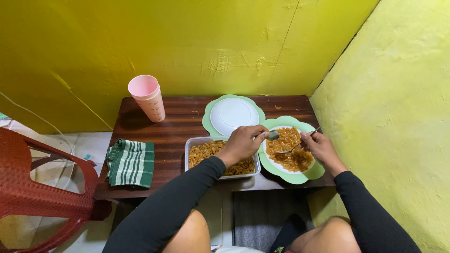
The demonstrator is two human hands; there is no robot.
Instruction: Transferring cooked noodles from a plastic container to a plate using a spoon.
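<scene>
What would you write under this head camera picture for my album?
Left hand and right hand each hold a utensil over a plate of pasta.

Your single head camera looks steeply down from above your lap at the desk [173, 126], close, facing the yellow corner walls [225, 42].

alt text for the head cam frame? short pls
Looking down at a small dark wooden table: the left hand holds a spoon and the right hand a fork over a plate of pasta on a green mat. Nearby: a clear pasta container, an empty white plate, stacked pink cups, a green striped cloth.
</scene>
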